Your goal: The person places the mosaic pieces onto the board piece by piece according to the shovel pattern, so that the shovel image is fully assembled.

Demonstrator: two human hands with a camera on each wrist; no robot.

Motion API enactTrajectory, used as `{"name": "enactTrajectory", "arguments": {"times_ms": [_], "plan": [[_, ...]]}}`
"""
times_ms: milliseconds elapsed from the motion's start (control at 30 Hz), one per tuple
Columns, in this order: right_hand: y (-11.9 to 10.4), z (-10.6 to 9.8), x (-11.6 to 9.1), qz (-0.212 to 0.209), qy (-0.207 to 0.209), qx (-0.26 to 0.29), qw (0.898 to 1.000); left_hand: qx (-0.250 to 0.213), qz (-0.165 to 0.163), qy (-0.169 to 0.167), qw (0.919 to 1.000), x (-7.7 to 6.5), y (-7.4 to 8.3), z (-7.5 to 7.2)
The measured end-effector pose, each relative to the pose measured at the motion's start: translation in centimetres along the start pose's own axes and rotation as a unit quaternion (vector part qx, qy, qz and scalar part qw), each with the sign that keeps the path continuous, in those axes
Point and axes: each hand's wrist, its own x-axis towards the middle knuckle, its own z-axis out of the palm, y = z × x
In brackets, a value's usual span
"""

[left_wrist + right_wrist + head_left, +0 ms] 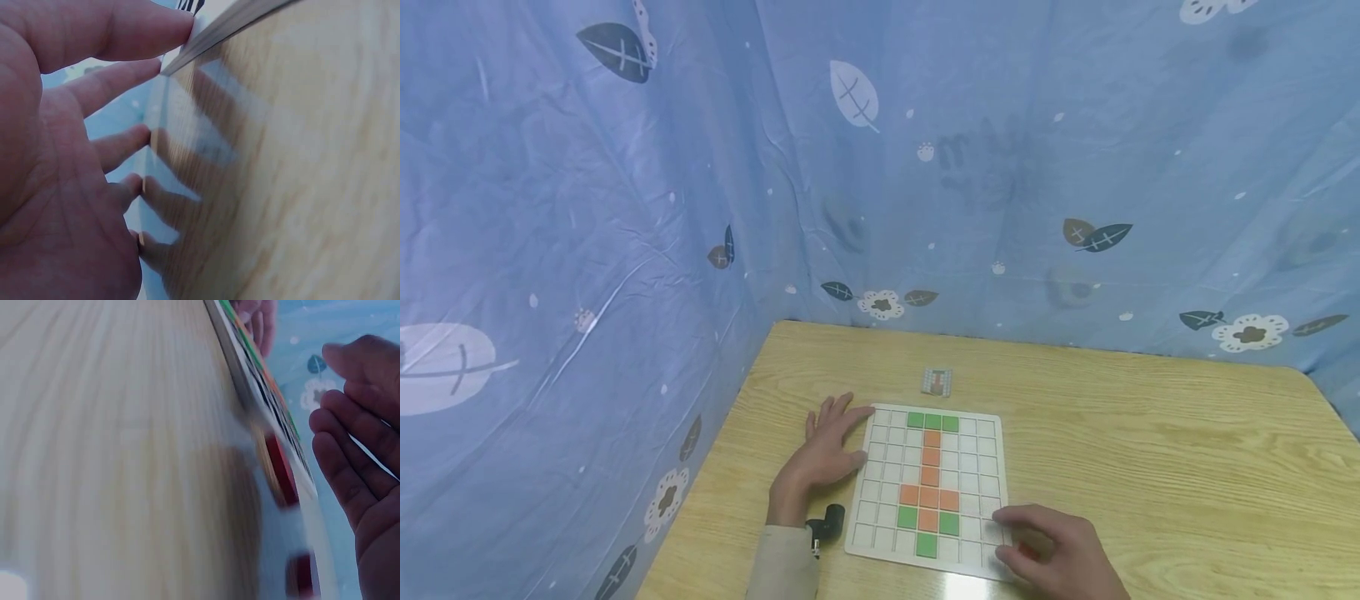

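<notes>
A white gridded board (884, 492) lies flat on the wooden table. Green tiles (933, 420) and orange tiles (929, 497) fill some of its squares in an upright, arrow-like pattern. With thumb and index finger, my left hand (822, 454) touches the board's left edge near the far corner; its other fingers spread loosely toward the table. Over the near right corner hovers my right hand (1063, 554), fingers loosely bent and holding nothing visible. A red piece (282, 472) lies beside the board in the right wrist view, partly hidden by that hand in the head view.
A small printed card (937, 382) lies beyond the board. The black wrist camera (829, 525) sits at the left wrist. Blue leaf-patterned curtains (1000, 192) hang behind and left of the wooden table (1157, 450). Another red piece (303, 575) shows low in the right wrist view.
</notes>
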Motion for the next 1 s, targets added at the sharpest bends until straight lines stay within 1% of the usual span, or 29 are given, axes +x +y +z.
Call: {"name": "enactTrajectory", "arguments": {"times_ms": [100,200,233,333,433,567,633,700,733,867,933,1000], "plan": [[0.3,-1.1,-0.8,0.030,0.001,0.000,1.000,-0.002,0.000,-0.001,1.0000,0.0,0.0,0.0],[0.7,-2.2,-1.7,0.050,0.005,-0.021,0.999,0.000,0.002,-0.001,1.0000,0.1,-0.1,0.0],[0.9,-2.5,-2.0,0.049,0.009,-0.030,0.998,0.000,0.002,-0.001,1.0000,0.1,-0.1,0.1],[1.7,-3.5,-2.9,0.021,0.028,-0.059,0.998,-0.001,0.004,-0.001,1.0000,0.1,-0.1,0.1],[2.4,-4.4,-3.7,0.014,0.045,-0.080,0.996,-0.001,0.002,0.000,1.0000,0.1,-0.1,0.1],[2.7,-5.2,-4.4,0.043,0.039,-0.100,0.993,-0.001,0.001,0.000,1.0000,0.0,0.0,0.0],[2.7,-5.4,-4.6,0.050,0.034,-0.106,0.993,-0.001,0.001,-0.001,1.0000,0.0,0.0,0.1],[2.9,-5.5,-4.8,0.050,0.029,-0.100,0.993,0.000,0.001,-0.001,1.0000,0.0,-0.1,0.1],[2.9,-5.5,-4.8,0.043,0.027,-0.092,0.994,0.000,0.001,-0.002,1.0000,0.0,-0.1,0.1],[3.0,-5.3,-5.0,0.015,0.003,-0.033,0.999,0.001,-0.001,-0.001,1.0000,0.0,0.0,0.0],[3.0,-5.1,-5.1,0.015,-0.010,-0.015,1.000,0.003,-0.003,-0.002,1.0000,0.0,0.0,0.0],[2.8,-4.8,-5.1,0.025,-0.017,-0.014,0.999,0.003,-0.001,0.000,1.0000,0.0,0.0,0.0]]}}
